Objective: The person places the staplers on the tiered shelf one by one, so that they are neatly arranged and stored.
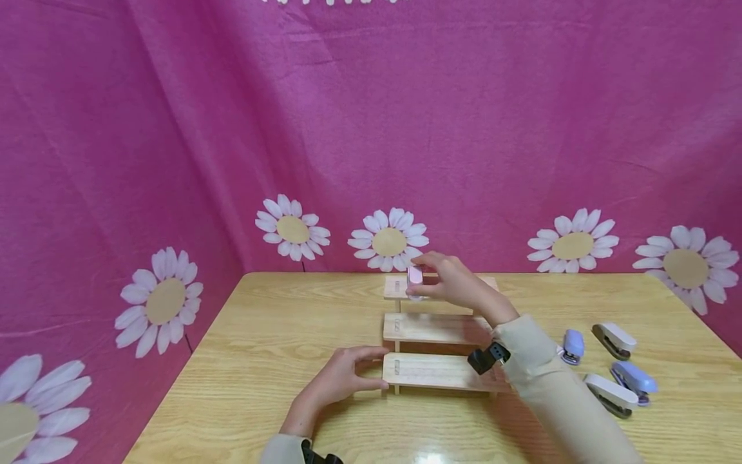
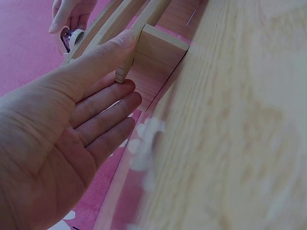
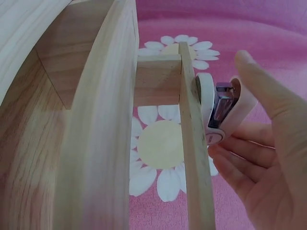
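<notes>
A three-tier wooden step rack (image 1: 431, 328) stands on the table. At its top tier, toward the left end, my right hand (image 1: 455, 283) holds a small pale pink stapler (image 1: 415, 280) between thumb and fingers. In the right wrist view the stapler (image 3: 207, 108) is against the top board, its metal part showing between white and pink halves. My left hand (image 1: 342, 377) grips the left end of the lowest tier. The left wrist view shows the thumb on one side of that board (image 2: 125, 67) and the fingertips at the other, the lower fingers extended.
Right of the rack lie several staplers: a small purple one (image 1: 573, 345), a white one (image 1: 616, 339), a blue-purple one (image 1: 634, 379) and another white one (image 1: 611, 393). My right sleeve (image 1: 556, 386) partly hides the rack's right end. A pink daisy-print cloth (image 1: 464, 129) hangs behind the table.
</notes>
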The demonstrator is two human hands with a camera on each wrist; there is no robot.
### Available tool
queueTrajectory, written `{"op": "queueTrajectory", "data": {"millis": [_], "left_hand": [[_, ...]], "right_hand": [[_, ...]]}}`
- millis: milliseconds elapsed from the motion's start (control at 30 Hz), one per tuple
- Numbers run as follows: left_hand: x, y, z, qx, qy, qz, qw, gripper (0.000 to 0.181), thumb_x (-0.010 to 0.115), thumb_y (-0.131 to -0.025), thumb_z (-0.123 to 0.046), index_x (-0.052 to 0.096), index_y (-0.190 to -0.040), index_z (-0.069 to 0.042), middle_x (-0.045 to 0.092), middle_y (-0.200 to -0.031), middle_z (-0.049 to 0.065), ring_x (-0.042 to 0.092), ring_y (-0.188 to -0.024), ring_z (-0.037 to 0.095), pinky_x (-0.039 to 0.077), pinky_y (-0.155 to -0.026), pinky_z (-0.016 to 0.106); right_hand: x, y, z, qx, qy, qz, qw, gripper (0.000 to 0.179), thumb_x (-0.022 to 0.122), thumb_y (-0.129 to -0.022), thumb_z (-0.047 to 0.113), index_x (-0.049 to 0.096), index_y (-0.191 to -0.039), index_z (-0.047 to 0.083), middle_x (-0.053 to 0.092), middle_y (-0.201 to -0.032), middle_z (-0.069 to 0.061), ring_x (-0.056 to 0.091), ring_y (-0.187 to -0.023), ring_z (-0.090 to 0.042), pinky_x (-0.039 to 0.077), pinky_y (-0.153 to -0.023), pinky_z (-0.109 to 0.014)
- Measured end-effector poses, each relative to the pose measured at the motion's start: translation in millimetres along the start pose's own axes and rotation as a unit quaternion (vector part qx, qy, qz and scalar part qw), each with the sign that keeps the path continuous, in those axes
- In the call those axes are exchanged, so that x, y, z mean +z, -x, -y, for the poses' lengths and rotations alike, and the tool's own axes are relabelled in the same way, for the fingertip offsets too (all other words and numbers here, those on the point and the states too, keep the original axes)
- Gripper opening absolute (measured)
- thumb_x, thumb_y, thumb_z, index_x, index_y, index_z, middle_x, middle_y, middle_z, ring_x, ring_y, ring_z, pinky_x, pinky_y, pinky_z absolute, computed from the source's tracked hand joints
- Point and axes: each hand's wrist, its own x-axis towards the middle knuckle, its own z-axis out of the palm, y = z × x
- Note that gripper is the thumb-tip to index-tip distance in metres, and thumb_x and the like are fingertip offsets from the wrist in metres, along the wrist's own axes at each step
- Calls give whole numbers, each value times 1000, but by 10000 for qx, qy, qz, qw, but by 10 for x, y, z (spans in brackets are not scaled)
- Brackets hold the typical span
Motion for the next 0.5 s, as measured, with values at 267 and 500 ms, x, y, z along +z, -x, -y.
{"op": "queueTrajectory", "data": {"millis": [267, 500], "left_hand": [[7, 6, -12, -30, 31, 29, 10000, 58, 80, -80, -34, 62, -132, -15, 65, -133, 3, 60, -125, 22, 48, -109, 40], [-3, 8, -24, -17, -4, -27, 10000, 59, 80, -79, -34, 63, -132, -14, 65, -132, 5, 60, -125, 23, 47, -110, 43]], "right_hand": [[-145, 171, -36, 146, 29, -281, 9995, 64, 77, -83, 39, 57, -135, 7, 59, -136, -16, 56, -127, -36, 50, -104, -52], [-372, 472, -149, 250, 195, -519, 9982, 63, 76, -85, 37, 55, -137, 9, 57, -138, -16, 57, -125, -40, 52, -99, -55]]}}
